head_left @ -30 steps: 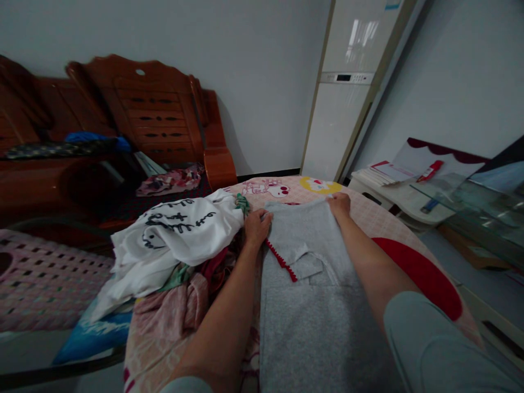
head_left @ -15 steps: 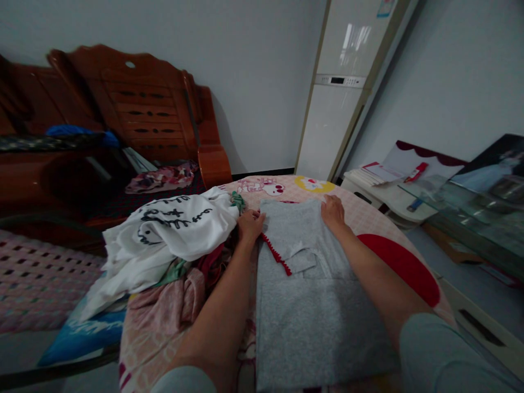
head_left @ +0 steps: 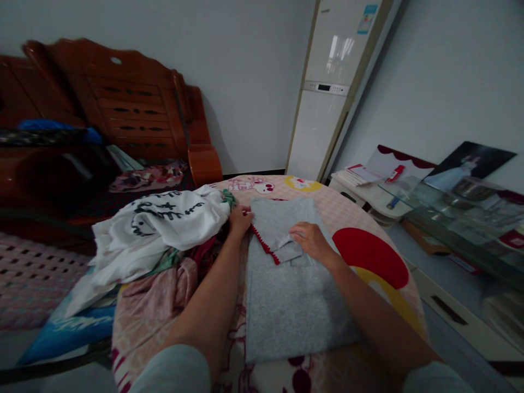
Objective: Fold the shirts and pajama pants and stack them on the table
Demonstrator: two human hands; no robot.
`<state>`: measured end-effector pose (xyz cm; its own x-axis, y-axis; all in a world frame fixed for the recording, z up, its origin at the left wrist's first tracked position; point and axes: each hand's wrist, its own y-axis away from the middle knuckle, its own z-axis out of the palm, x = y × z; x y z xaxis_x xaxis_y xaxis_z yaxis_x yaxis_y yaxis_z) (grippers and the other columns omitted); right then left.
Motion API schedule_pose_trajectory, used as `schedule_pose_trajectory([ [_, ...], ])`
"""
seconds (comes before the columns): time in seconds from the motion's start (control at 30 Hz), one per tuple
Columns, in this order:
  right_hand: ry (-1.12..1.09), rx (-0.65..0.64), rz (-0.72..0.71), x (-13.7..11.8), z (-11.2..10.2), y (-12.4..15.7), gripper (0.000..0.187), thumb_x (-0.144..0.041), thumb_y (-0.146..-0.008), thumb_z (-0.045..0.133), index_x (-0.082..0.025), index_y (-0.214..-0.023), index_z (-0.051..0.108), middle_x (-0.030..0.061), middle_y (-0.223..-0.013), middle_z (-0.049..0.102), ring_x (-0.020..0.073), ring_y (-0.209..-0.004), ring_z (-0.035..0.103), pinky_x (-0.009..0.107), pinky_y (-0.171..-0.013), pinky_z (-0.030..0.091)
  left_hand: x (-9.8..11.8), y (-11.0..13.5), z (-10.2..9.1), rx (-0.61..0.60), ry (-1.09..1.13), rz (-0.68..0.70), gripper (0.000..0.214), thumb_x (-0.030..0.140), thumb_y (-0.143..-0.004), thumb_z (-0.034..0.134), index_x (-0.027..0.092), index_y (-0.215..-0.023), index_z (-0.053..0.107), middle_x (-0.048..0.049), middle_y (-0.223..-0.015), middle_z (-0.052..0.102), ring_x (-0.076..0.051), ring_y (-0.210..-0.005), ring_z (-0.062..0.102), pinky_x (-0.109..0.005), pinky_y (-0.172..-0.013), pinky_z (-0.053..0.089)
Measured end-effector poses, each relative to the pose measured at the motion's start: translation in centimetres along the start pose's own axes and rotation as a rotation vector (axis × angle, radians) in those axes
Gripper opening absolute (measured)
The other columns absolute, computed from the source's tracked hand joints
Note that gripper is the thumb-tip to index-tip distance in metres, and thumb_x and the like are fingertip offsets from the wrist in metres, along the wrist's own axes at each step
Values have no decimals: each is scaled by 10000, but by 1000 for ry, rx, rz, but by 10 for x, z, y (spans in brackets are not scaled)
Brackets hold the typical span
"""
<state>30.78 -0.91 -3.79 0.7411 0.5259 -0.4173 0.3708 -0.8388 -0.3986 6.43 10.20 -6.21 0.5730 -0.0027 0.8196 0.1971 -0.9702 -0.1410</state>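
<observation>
A grey garment (head_left: 286, 300) with red pom-pom trim lies folded flat on a round table (head_left: 376, 256) covered by a patterned cloth. My left hand (head_left: 238, 220) pinches the garment's far left corner, by the red trim. My right hand (head_left: 311, 240) rests on the middle of the garment at its folded sleeve, fingers curled onto the fabric. To the left lies a heap of clothes topped by a white shirt with black lettering (head_left: 164, 224).
A pink garment (head_left: 164, 295) lies at the table's near left. A wooden bench (head_left: 123, 109) stands behind it, a tall white air conditioner (head_left: 327, 93) in the corner. A low cabinet with papers (head_left: 380, 185) and a glass case (head_left: 462, 218) are on the right.
My right hand has drawn back from the garment's far right corner to its middle by the sleeve. The view has swung a little to the right.
</observation>
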Motion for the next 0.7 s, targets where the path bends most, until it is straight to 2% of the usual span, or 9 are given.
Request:
schedule_pose_trajectory([
  [0.07, 7, -33, -30, -19, 6, 7, 177, -153, -898, 570, -175, -947, 738, 74, -946, 732, 185, -919, 645, 306, -866, 476, -2, -1, -1, -5, 20, -5, 225, 176, -717, 649, 137, -924, 728, -63, -865, 715, -200, -828, 654, -308, -820, 499],
  [0.17, 143, -94, -43, -36, 20, 16, 137, -130, -889, 595, -162, -943, 717, 81, -941, 709, 193, -917, 605, 313, -858, 448, -3, 0, -4, -52, 124, -39, 247, 139, -681, 666, 140, -920, 728, -36, -782, 689, -181, -757, 643, -290, -753, 516],
  [0.33, 417, -147, -133, -52, 33, 18, 122, -263, -932, 600, -162, -952, 667, 87, -930, 645, 211, -932, 542, 327, -841, 406, 8, 5, -8, -161, 515, -181, 376, 136, -701, 647, 130, -1074, 698, 41, -586, 570, -99, -469, 507, -225, -496, 466],
  [0.4, 480, -147, -152, -57, 36, 16, 170, -321, -933, 604, -163, -975, 651, 88, -931, 631, 216, -928, 537, 327, -818, 406, 16, 9, -9, -174, 638, -206, 345, 137, -713, 640, 124, -1051, 702, 51, -553, 550, -81, -428, 472, -199, -443, 429],
  [0.47, 527, -151, -163, -60, 40, 14, 146, -284, -956, 561, -167, -971, 647, 85, -918, 628, 218, -911, 540, 327, -791, 408, 23, 12, -9, -176, 716, -228, 270, 138, -714, 647, 121, -976, 714, 50, -534, 551, -73, -412, 467, -182, -420, 411],
  [0.6, 528, -155, -167, -61, 45, 12, 179, -149, -957, 487, -161, -895, 654, 91, -880, 636, 218, -887, 551, 327, -765, 417, 28, 15, -8, -158, 814, -281, 145, 118, -723, 642, 116, -852, 708, 40, -522, 570, -67, -396, 473, -166, -390, 393],
  [0.7, 345, -35, -105, -57, 44, 12, 208, -141, -936, 481, -162, -810, 646, 86, -845, 644, 194, -847, 563, 312, -780, 431, 29, 16, -9, -126, 869, -320, 94, 90, -725, 634, 114, -793, 694, 37, -538, 584, -59, -394, 474, -156, -378, 391],
])
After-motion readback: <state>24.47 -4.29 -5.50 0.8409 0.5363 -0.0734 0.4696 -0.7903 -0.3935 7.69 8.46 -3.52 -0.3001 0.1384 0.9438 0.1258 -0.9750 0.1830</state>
